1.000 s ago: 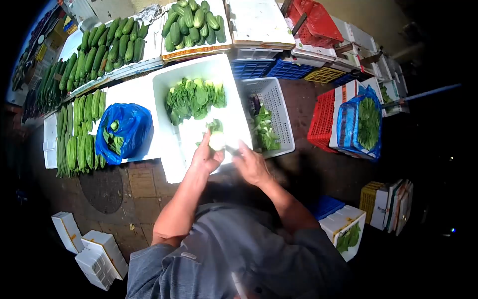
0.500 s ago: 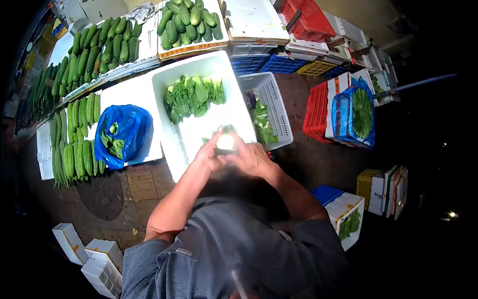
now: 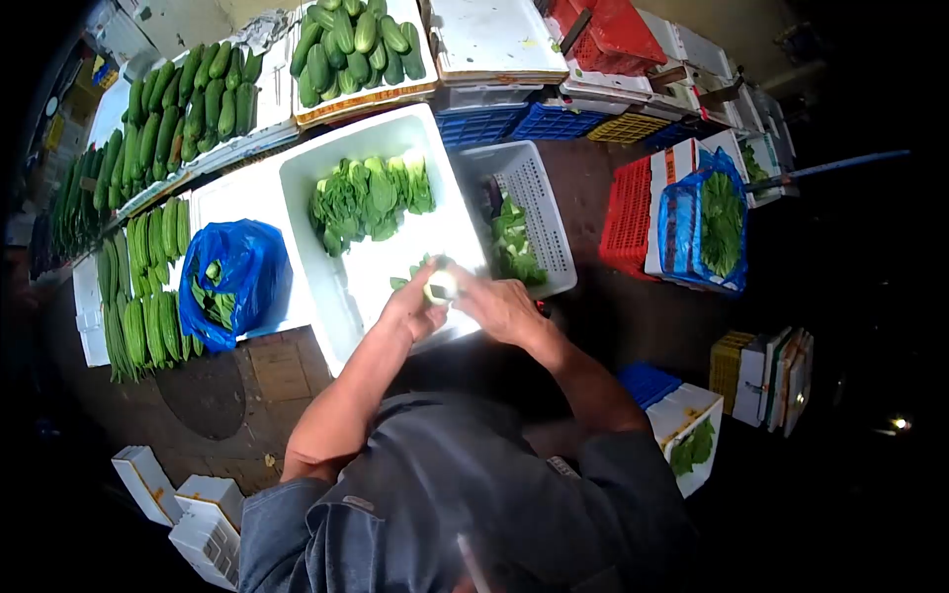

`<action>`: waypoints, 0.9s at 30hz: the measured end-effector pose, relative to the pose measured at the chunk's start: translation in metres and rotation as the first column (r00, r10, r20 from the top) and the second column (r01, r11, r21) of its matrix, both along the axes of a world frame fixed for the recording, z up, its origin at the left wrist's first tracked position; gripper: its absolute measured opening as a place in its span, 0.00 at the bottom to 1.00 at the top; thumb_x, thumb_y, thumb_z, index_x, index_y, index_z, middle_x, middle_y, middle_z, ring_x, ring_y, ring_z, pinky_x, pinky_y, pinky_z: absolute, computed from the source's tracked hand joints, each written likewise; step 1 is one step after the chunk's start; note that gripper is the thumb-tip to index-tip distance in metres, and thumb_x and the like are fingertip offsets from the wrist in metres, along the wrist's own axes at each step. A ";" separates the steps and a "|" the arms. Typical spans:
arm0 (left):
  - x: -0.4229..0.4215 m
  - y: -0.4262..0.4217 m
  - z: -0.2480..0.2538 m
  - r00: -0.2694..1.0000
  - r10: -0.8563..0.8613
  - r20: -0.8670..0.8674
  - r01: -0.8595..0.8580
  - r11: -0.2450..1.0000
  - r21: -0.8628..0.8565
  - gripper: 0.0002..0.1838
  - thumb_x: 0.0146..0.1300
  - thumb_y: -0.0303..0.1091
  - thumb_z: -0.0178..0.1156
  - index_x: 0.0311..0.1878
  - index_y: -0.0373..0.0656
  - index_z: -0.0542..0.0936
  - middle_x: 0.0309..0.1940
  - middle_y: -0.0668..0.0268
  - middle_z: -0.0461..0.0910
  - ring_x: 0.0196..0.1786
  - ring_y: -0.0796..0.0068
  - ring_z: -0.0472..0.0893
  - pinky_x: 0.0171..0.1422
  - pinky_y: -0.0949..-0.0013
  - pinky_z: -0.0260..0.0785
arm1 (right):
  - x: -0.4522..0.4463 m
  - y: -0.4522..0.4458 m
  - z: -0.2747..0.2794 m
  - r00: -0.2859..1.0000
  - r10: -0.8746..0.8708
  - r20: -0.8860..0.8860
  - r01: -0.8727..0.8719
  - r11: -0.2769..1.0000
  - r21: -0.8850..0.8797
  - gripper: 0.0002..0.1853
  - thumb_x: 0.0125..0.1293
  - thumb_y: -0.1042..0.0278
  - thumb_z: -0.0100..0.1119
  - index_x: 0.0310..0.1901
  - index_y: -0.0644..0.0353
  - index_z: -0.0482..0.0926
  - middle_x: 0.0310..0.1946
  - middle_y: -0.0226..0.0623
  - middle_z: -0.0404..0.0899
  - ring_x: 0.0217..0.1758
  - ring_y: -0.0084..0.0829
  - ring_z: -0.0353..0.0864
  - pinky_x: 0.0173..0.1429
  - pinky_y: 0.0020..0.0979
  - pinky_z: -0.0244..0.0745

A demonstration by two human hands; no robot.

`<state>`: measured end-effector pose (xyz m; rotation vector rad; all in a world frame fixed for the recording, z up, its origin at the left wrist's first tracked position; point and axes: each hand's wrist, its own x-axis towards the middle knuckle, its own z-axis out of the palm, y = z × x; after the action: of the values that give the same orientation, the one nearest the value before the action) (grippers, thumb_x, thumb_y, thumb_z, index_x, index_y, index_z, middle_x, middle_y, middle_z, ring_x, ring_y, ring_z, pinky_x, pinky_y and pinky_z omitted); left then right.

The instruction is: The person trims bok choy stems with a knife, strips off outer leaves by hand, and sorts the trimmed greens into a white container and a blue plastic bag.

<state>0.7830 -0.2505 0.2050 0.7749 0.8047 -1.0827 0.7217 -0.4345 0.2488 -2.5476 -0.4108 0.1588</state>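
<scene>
My left hand (image 3: 419, 308) is closed around a leafy green with a pale, round base (image 3: 440, 288), probably bok choy. Its leaves (image 3: 403, 277) stick out to the left, and glare washes out the base. Bent fingers of my right hand (image 3: 502, 308) meet that base, where a small dark shape shows. A red-and-black end (image 3: 543, 308) juts from behind the right palm, perhaps a tool handle; the rest is hidden. Both hands are over the near end of a white foam box (image 3: 297, 227). Bunched leafy greens (image 3: 371, 201) lie at its far end.
Right of the box stands a grey crate (image 3: 556, 222) with loose leaves (image 3: 514, 242). A blue bag (image 3: 259, 267) of greens sits left. Cucumbers (image 3: 361, 44) and ridged gourds (image 3: 148, 326) lie beyond. A red crate (image 3: 625, 217) and foam boxes (image 3: 208, 534) stand on the floor.
The view has shifted slightly, so the boxes appear further left. The pale base in my hands has turned a little and moved left; my right fingers sit more to its side.
</scene>
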 end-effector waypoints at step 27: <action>0.042 0.006 -0.007 0.934 0.111 0.340 -0.166 0.977 0.136 0.26 0.64 0.47 0.71 0.58 0.40 0.77 0.49 0.62 0.80 0.47 0.65 0.81 0.42 0.62 0.77 | -0.004 -0.133 -0.143 0.058 -0.091 -0.994 0.960 -0.269 0.081 0.39 0.71 0.24 0.44 0.45 0.62 0.77 0.19 0.26 0.64 0.18 0.25 0.60 0.29 0.35 0.66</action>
<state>0.8251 -0.2446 0.1983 0.9924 0.6531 -0.7388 0.7178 -0.5673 0.1054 -0.7631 1.1777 0.3356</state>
